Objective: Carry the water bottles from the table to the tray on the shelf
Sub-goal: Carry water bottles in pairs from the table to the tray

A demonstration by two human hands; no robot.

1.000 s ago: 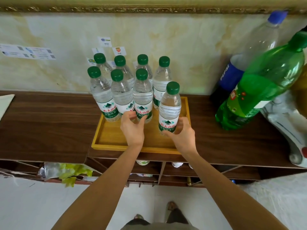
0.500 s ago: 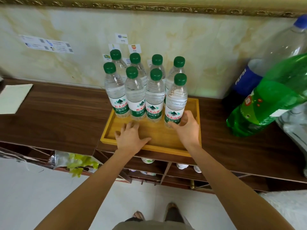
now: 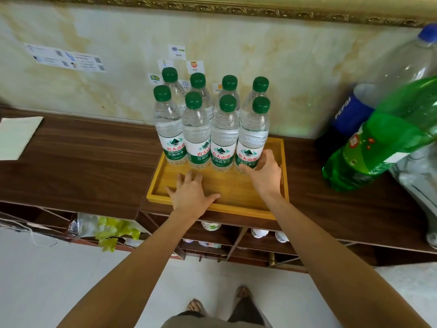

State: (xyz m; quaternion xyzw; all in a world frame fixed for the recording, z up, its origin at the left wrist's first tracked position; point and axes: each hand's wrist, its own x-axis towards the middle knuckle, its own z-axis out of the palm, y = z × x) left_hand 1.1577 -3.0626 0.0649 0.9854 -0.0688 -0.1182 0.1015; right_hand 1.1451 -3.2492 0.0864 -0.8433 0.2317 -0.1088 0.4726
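Several clear water bottles (image 3: 196, 131) with green caps stand in two rows at the back of a yellow wooden tray (image 3: 236, 211) on the dark wooden shelf (image 3: 82, 159). My right hand (image 3: 263, 177) loosely cups the base of the front right bottle (image 3: 253, 131), thumb in front and fingers along its right side; the bottle stands upright on the tray. My left hand (image 3: 192, 194) lies flat with fingers spread on the bare front part of the tray and holds nothing.
A large Pepsi bottle (image 3: 347, 114) and a large green soda bottle (image 3: 378, 150) lean at the right, close to the tray. A white sheet (image 3: 16, 136) lies at the far left. Open compartments (image 3: 236, 237) below hold cups; a bag of greens (image 3: 106, 230) hangs lower left.
My right hand has set the front right bottle down into the front row. My left hand has let go of a bottle and dropped flat onto the tray's front.
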